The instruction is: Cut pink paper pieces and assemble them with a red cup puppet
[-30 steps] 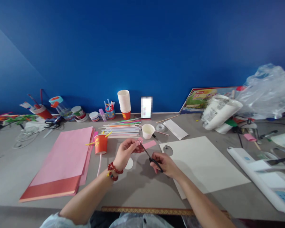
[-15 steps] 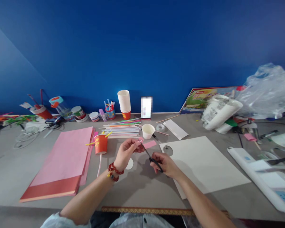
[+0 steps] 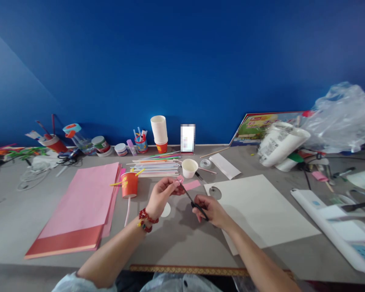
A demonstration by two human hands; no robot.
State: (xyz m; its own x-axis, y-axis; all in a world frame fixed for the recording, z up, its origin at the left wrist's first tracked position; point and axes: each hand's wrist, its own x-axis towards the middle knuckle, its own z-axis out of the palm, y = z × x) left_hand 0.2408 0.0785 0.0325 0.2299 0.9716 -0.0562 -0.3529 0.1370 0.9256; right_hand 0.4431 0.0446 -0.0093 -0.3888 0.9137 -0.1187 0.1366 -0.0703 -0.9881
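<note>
My left hand (image 3: 163, 194) is closed in a pinch on a small piece of pink paper (image 3: 180, 178), which shows just past the fingertips. In my right hand (image 3: 211, 209) is a pair of black-handled scissors (image 3: 188, 196), its blades pointing up and left to the pinched paper. Whether the blades are parted is too small to tell. Behind my hands lies a pink paper strip (image 3: 192, 185). A white paper disc (image 3: 166, 209) rests on the table, partly hidden by my left wrist. Left of it is a red paper cup (image 3: 129, 186) with yellow and pale straws attached.
A white sheet (image 3: 261, 211) with a round hole lies at right, beside a power strip (image 3: 328, 227). Pink and red papers (image 3: 82, 198) are stacked at left. Behind are a white cup (image 3: 190, 168), many straws (image 3: 155, 168), tape (image 3: 205, 163) and stacked cups (image 3: 159, 129).
</note>
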